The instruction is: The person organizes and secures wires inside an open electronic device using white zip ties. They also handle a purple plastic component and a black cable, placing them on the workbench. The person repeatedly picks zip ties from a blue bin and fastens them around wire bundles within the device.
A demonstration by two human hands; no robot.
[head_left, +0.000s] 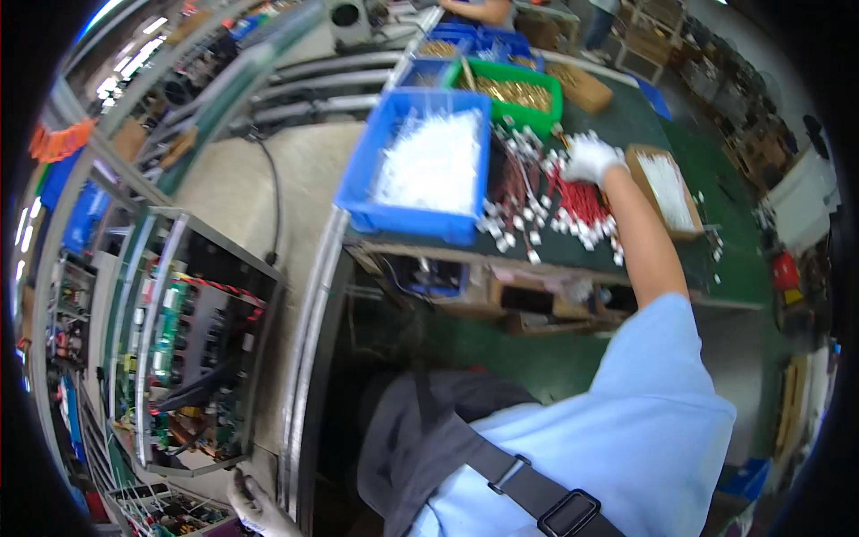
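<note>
The right hand (591, 157), in a white glove, is reaching over the green bench (716, 242) and resting on a heap of red wires with white connectors (573, 201); whether it is gripping any cannot be told. The gloved left hand (255, 506) is hanging low beside a rack of circuit boards (179, 340), its grip unclear. A blue bin of white parts (420, 166) is sitting just beside the wires.

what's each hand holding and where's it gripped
Right hand rests on the red wires; a grip cannot be told. Left hand touches a rack.

A blue bin (358, 192) of white parts sits beside a green bin (552, 115) of brass pieces.
</note>
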